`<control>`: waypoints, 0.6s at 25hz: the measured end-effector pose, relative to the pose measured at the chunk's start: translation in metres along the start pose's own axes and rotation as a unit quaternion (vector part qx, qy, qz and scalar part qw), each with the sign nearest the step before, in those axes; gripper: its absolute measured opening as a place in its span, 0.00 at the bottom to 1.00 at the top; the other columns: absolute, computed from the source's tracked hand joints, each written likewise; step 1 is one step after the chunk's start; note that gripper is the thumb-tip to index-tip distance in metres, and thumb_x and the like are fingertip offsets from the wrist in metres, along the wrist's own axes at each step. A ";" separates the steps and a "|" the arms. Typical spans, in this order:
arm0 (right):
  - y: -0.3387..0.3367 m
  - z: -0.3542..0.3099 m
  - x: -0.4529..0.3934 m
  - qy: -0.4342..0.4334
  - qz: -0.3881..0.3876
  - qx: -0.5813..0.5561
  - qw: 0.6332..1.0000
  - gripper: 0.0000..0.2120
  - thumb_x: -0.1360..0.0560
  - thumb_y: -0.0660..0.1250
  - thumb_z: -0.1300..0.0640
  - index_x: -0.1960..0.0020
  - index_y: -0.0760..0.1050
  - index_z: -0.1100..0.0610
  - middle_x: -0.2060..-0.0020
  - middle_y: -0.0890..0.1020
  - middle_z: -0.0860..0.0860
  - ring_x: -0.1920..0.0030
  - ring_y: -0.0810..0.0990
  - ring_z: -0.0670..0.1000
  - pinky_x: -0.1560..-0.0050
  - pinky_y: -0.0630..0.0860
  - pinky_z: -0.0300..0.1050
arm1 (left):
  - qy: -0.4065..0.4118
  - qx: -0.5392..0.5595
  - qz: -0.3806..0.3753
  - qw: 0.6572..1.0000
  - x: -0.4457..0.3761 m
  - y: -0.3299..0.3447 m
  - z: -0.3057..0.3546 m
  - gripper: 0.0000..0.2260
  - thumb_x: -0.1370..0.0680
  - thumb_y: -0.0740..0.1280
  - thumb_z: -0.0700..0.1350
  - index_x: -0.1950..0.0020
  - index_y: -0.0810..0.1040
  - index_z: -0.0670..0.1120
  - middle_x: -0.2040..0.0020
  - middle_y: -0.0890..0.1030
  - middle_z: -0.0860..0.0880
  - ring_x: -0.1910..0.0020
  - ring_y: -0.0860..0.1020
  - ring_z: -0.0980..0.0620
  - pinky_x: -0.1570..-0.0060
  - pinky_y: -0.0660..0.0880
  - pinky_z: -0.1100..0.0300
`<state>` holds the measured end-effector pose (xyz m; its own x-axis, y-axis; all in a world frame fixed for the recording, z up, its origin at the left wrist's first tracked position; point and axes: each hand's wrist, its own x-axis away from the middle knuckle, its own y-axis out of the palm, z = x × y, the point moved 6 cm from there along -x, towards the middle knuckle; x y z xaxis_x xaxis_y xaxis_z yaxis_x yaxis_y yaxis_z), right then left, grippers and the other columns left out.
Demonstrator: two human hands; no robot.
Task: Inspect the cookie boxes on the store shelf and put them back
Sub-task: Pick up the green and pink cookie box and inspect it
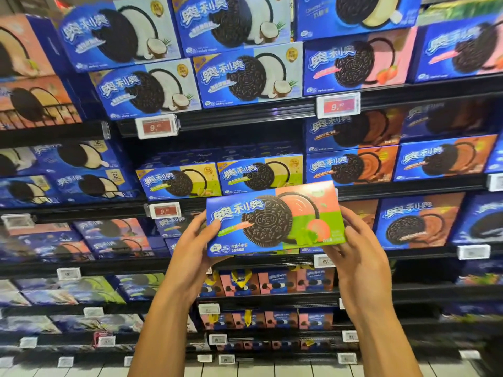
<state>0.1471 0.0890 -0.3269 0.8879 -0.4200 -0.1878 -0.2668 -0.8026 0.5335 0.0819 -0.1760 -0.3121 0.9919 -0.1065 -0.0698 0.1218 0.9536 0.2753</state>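
I hold a blue cookie box (275, 220) with a pink and green front and a dark sandwich cookie printed on it, front face toward me, in front of the middle shelves. My left hand (194, 240) grips its left end, thumb on the front face. My right hand (356, 248) grips its right end from behind, fingers curled round the edge. The box is slightly tilted, right side higher.
Black store shelves (245, 115) hold rows of blue cookie boxes: coconut ones (247, 77) above, green-yellow ones (179, 180) right behind the held box, chocolate ones (351, 164) to the right. Price tags (156, 126) line the shelf edges. Small pink packs (272, 282) sit lower down.
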 end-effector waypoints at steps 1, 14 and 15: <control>0.001 0.000 0.001 -0.003 -0.004 -0.012 1.000 0.15 0.19 0.61 0.60 0.40 0.82 0.49 0.44 0.85 0.54 0.48 0.83 0.51 0.53 0.80 0.41 | 0.013 0.008 -0.006 1.000 0.002 -0.001 0.002 0.20 0.27 0.70 0.49 0.35 0.78 0.50 0.41 0.84 0.48 0.48 0.84 0.49 0.57 0.82 0.56; 0.000 0.021 0.001 0.088 -0.045 -0.202 0.974 0.17 0.23 0.63 0.56 0.35 0.77 0.56 0.43 0.83 0.56 0.47 0.82 0.54 0.43 0.78 0.50 | 0.064 0.014 -0.023 0.998 0.004 0.008 0.012 0.23 0.27 0.70 0.47 0.31 0.75 0.51 0.39 0.83 0.50 0.43 0.83 0.48 0.55 0.81 0.58; 0.001 0.023 0.001 0.096 -0.052 -0.218 0.970 0.15 0.23 0.64 0.54 0.38 0.79 0.55 0.42 0.83 0.56 0.46 0.83 0.55 0.42 0.78 0.53 | 0.061 0.013 -0.026 0.998 0.004 0.009 0.011 0.23 0.26 0.69 0.47 0.31 0.75 0.51 0.39 0.83 0.50 0.43 0.83 0.48 0.55 0.81 0.58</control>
<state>0.1392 0.0781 -0.3455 0.9663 -0.2254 -0.1242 -0.0253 -0.5635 0.8257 0.0869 -0.1707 -0.2997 0.9725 -0.1184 -0.2005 0.1749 0.9400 0.2930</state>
